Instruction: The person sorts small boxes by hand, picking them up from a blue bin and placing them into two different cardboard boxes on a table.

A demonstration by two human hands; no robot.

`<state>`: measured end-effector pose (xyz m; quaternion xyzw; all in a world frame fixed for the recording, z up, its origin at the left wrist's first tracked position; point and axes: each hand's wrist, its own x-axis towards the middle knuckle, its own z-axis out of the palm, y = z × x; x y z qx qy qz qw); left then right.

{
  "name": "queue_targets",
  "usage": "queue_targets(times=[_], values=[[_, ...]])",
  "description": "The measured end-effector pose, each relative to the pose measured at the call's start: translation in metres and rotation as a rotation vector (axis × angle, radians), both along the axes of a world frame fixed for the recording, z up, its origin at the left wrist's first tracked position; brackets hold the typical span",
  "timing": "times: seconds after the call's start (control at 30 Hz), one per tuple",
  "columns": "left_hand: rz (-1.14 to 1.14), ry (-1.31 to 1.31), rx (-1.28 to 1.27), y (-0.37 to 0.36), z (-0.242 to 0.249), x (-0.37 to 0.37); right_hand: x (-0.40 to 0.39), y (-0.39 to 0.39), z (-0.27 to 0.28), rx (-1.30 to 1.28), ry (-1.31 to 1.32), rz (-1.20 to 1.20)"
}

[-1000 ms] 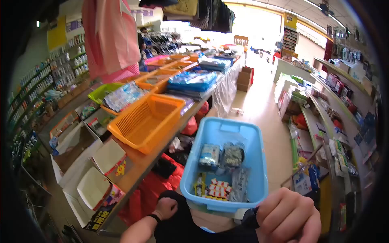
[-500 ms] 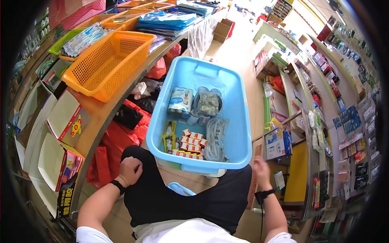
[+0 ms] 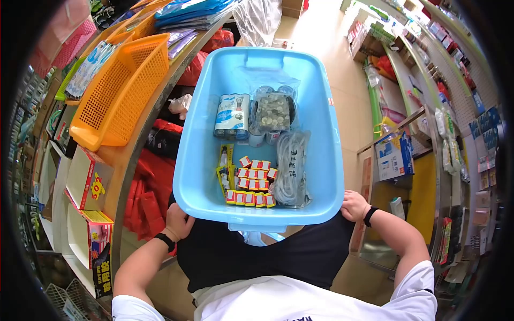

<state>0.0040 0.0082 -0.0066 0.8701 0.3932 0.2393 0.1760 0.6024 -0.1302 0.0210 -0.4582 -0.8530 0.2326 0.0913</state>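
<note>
A light blue plastic tub point(image 3: 326, 160) stands just in front of my knees. My left hand point(image 3: 179, 222) is closed at its near left corner, most fingertips hidden. At the near right corner, my right hand point(image 3: 355, 206) has its fingers curled against the rim. Inside the tub lie several small red, white and yellow boxes point(image 3: 250, 184), yellow-backed packs point(image 3: 225, 166), and a bagged coil of clear tubing point(image 3: 292, 168). Farther in are a wrapped pack of cylinders point(image 3: 232, 116) and a clear bag of small round pieces point(image 3: 276, 112).
On the left, a wooden counter point(image 3: 126, 166) holds an orange basket point(image 3: 120, 93) and open display boxes point(image 3: 88, 182). Red plastic bags point(image 3: 147, 198) fill the space below it. Stocked shelves and a blue-and-white box point(image 3: 393, 155) stand on the right.
The view has shifted, and the tub appears larger and nearer. My right hand has come in to the tub's near right corner. My left hand is now beside its near left corner.
</note>
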Motion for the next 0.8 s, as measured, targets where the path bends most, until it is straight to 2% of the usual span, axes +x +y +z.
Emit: queue_targets(times=[0.2,0.27,0.37,0.57,0.7,0.8], values=[[0.017,0.152,-0.065,0.015,-0.025,-0.009,0.005,-0.003,0.001,0.042,0.058,-0.075],[-0.033,0.264,-0.194,0.019,-0.046,-0.021,0.005,-0.007,0.000,0.050,0.073,-0.093],[-0.093,0.334,-0.236,0.022,-0.052,-0.026,0.006,-0.011,-0.002,0.067,0.086,-0.119],[-0.126,0.347,-0.180,0.024,-0.052,-0.022,0.011,-0.019,-0.001,0.073,0.077,-0.141],[-0.106,0.323,-0.110,0.023,-0.035,-0.008,0.013,-0.021,-0.001,0.077,0.066,-0.134],[-0.376,0.298,-0.075,0.034,-0.002,0.003,0.010,-0.024,-0.002,0.070,0.051,-0.141]])
